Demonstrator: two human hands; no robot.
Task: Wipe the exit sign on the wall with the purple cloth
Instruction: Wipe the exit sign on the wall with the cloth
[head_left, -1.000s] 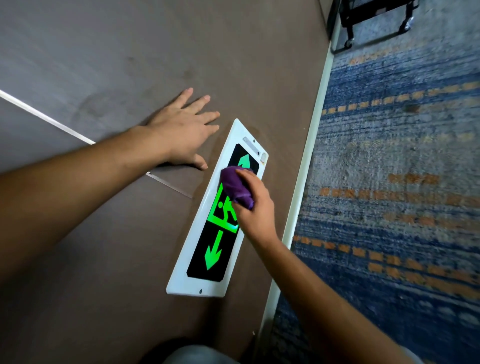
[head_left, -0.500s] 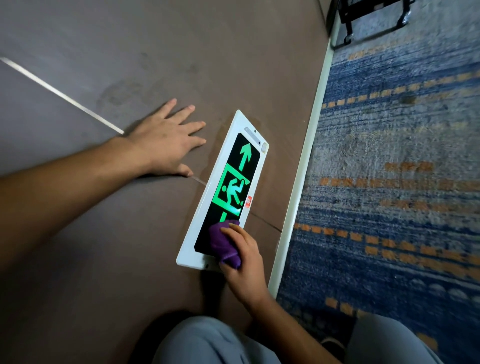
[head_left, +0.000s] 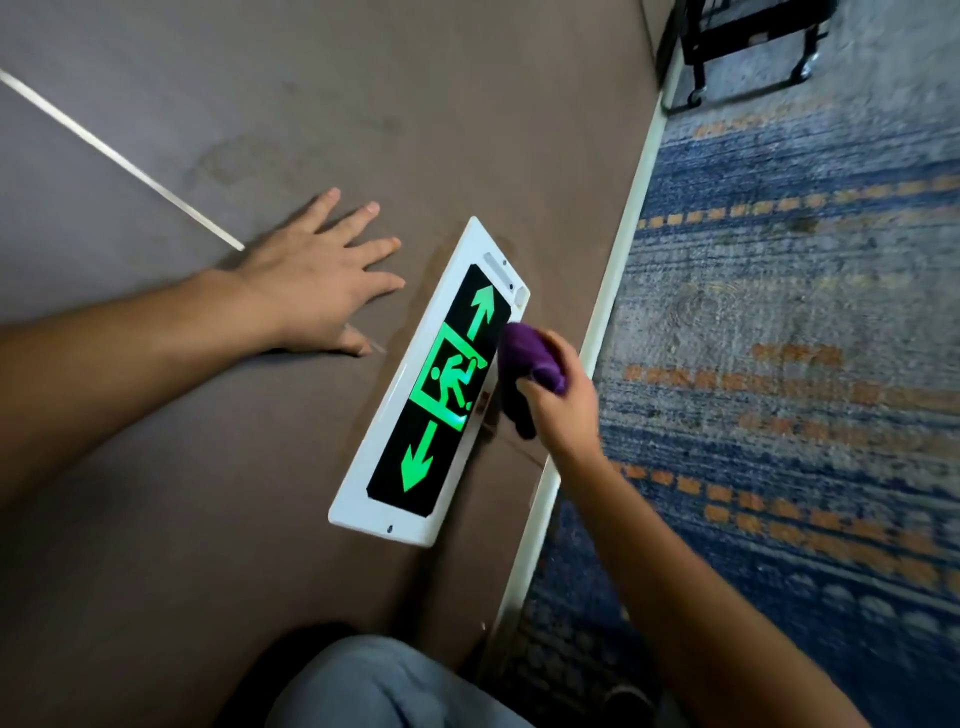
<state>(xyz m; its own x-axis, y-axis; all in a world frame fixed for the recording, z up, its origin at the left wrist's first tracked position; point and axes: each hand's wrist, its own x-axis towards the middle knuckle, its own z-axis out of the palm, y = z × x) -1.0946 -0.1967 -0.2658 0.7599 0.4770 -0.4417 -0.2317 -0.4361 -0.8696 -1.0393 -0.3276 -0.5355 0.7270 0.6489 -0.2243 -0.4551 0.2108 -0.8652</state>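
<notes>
The exit sign (head_left: 439, 384) is a long white-framed panel on the brown wall, lit green with a running figure and two arrows. A bunched purple cloth (head_left: 524, 366) is gripped in my right hand (head_left: 558, 400), which sits at the sign's right edge around mid-height, the cloth against the frame there. Fingers spread, my left hand (head_left: 317, 280) presses flat on the wall just left of the sign's upper part.
A white skirting strip (head_left: 613, 291) runs along the foot of the wall beside a blue and orange carpet (head_left: 779, 364). A black wheeled frame (head_left: 748, 47) stands on the carpet at the far end. My knee in grey trousers (head_left: 384, 686) is at the bottom.
My right hand with the cloth has swept from the sign's lower end back up to its right edge near the middle. The left hand has stayed flat on the wall.
</notes>
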